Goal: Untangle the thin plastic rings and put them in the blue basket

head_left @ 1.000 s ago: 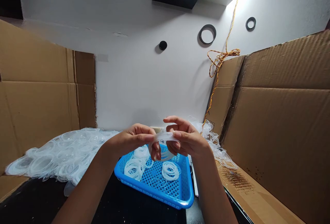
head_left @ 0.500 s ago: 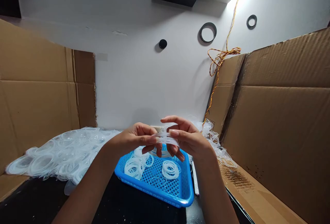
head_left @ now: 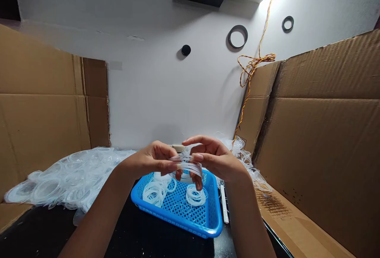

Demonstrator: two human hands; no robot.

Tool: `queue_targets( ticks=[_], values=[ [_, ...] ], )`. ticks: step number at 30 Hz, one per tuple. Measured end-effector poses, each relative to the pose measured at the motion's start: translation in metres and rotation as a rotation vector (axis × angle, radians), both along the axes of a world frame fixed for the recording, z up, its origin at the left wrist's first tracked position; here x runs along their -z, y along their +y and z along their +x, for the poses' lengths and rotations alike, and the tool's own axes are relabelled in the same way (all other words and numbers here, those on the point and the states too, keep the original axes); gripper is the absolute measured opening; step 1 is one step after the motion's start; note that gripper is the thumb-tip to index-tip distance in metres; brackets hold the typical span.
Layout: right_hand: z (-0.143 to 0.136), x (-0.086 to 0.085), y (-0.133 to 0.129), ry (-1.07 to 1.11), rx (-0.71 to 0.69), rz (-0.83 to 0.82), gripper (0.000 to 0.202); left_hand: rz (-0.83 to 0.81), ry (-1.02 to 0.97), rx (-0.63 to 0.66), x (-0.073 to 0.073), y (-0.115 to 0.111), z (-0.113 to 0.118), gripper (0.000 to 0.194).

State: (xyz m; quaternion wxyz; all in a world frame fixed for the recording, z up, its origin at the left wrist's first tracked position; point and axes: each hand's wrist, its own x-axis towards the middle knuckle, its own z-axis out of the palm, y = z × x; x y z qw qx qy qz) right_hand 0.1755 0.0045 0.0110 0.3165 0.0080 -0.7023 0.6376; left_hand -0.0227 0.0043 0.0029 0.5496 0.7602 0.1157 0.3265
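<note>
A bundle of thin, translucent white rings [head_left: 190,167] is held between my two hands above a blue plastic basket [head_left: 178,224]. My left hand [head_left: 158,159] pinches the left side of the bundle, thumb in front. On the right side, my right hand [head_left: 212,157] grips it with the thumb in front and some fingers inside the loops; its index finger arches above. In the basket lie a coiled pile of similar rings [head_left: 154,194] at the left and a smaller ring bundle [head_left: 196,195] at the right, with a few loose rings between them.
A large heap of clear rings [head_left: 59,179] spreads at the left, and more loose rings [head_left: 252,169] lie at the right. Cardboard walls [head_left: 326,151] stand on both sides. A white strip-like tool [head_left: 224,204] lies beside the basket. An orange twisted cord [head_left: 245,103] hangs down the wall.
The held bundle has tilted and shows more of its round opening. My right hand's lower fingers have shifted left and curled down within the loops. The left hand has barely moved.
</note>
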Motion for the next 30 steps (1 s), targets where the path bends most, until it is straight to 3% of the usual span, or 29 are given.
queue_targets(
  ticks=[11, 30],
  values=[
    [-0.0005, 0.0016, 0.0009, 0.007, -0.032, 0.027, 0.023, 0.008, 0.014, -0.034, 0.0013, 0.0010, -0.0022, 0.029],
    [-0.0023, 0.0012, 0.0001, -0.036, 0.118, 0.033, 0.025, 0.077, 0.043, -0.062, -0.0032, -0.0044, -0.0021, 0.028]
  ],
)
